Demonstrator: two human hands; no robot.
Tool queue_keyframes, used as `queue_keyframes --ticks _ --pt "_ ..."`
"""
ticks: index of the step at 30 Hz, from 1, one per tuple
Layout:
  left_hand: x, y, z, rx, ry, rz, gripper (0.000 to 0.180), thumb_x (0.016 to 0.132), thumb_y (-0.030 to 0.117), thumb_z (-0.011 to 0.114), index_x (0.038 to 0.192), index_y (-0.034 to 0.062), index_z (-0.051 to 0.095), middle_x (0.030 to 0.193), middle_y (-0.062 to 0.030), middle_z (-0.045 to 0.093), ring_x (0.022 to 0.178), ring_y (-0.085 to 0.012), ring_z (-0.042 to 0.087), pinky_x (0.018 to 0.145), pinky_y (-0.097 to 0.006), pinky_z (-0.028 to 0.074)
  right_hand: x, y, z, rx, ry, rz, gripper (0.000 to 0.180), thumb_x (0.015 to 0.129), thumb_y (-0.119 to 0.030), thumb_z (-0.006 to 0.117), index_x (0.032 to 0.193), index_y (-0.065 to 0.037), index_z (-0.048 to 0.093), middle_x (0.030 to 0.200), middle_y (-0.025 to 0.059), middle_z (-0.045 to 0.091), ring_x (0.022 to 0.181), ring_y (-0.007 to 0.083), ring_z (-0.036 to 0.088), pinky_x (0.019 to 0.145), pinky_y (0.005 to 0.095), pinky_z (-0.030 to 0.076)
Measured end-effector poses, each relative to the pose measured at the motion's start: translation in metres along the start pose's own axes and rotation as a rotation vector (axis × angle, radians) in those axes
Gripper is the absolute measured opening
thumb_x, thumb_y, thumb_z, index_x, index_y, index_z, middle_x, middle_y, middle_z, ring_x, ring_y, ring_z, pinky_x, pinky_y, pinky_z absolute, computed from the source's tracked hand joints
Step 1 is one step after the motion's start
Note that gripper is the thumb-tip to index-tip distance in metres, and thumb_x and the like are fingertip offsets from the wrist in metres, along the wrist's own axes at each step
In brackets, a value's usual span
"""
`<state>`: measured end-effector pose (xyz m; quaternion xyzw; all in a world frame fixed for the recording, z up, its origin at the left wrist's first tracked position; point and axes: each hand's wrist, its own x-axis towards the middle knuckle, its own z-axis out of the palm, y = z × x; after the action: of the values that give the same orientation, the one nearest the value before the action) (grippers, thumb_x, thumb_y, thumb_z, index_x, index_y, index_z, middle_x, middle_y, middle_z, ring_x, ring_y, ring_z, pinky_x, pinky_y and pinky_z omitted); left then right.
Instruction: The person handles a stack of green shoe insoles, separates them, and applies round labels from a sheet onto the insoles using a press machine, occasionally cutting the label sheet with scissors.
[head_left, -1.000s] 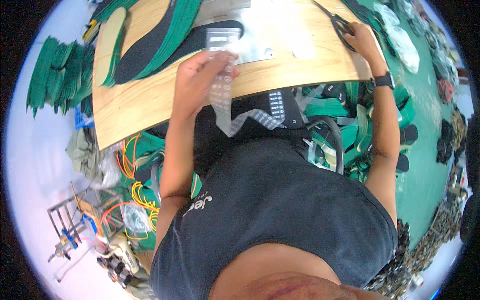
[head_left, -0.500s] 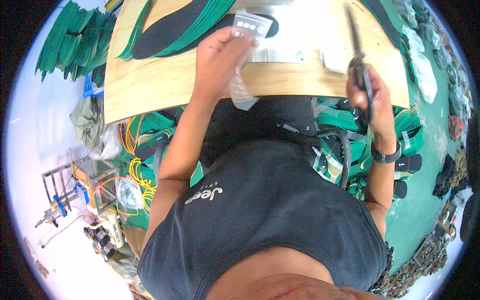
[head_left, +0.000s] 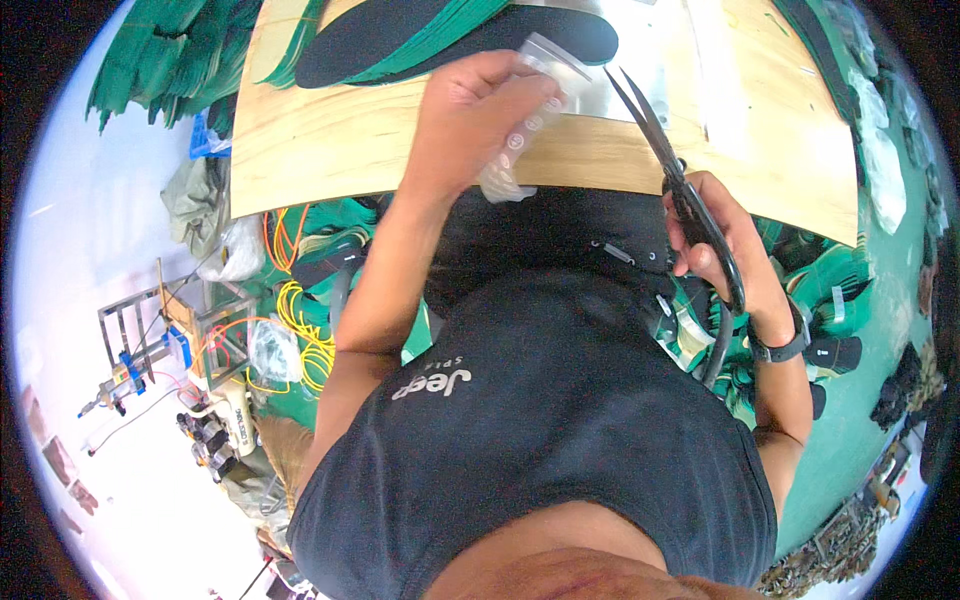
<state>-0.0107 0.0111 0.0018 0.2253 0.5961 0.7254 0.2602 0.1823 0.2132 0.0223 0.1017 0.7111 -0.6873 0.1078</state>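
Over the pale wooden workbench (head_left: 330, 150), a clear plastic strip (head_left: 520, 140) is pinched in the left hand (head_left: 475, 120), while just to its right the right hand (head_left: 715, 235) grips black scissors (head_left: 675, 180) with blades slightly parted, near dark insoles (head_left: 450, 35).

Left hand (head_left: 470, 120) raised, fingers curled shut in a pinch, forearm reaching over the worktop's near edge; right hand (head_left: 715, 235) fisted, wrist bent.
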Motion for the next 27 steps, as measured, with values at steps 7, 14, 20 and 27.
queue_keyframes --ticks 7,14,20,27 --pt "-0.002 0.001 0.014 0.051 -0.021 0.041 0.015 0.088 0.013 0.063 0.086 0.0006 0.071 0.065 0.0027 0.06 0.054 -0.0009 0.047 0.046 -0.018 0.032 0.008 -0.005 0.006 -0.06 -0.04 -0.013 0.057 0.077 -0.039 0.077 0.105 -0.001 0.047 0.077 -0.0014 0.043 0.07 0.0077 0.041 0.063 0.0227 0.036" --pt "-0.003 -0.003 0.02 0.037 -0.031 0.049 0.015 0.086 0.013 0.065 0.084 -0.0003 0.07 0.064 0.0017 0.06 0.054 -0.0013 0.051 0.046 -0.018 0.035 0.008 -0.002 0.005 -0.105 -0.033 -0.049 0.055 0.077 -0.038 0.078 0.105 -0.001 0.048 0.075 -0.0028 0.041 0.068 0.0069 0.038 0.06 0.0223 0.034" --pt "-0.005 -0.004 0.024 0.05 -0.03 0.047 0.014 0.085 0.013 0.067 0.082 -0.0001 0.07 0.063 0.0006 0.061 0.053 -0.0018 0.052 0.045 -0.017 0.036 0.009 0.001 0.003 -0.084 -0.038 -0.049 0.053 0.077 -0.037 0.078 0.104 -0.002 0.049 0.074 -0.0034 0.041 0.067 0.0066 0.038 0.059 0.0217 0.034" --pt "-0.005 -0.01 0.02 0.075 -0.035 0.029 0.014 0.086 0.013 0.065 0.085 -0.0007 0.069 0.068 -0.001 0.063 0.055 -0.0035 0.054 0.048 -0.018 0.039 0.004 -0.009 0.004 -0.086 0.059 0.191 0.046 0.072 -0.029 0.083 0.096 -0.002 0.055 0.076 -0.002 0.046 0.067 0.0078 0.04 0.061 0.0232 0.036"
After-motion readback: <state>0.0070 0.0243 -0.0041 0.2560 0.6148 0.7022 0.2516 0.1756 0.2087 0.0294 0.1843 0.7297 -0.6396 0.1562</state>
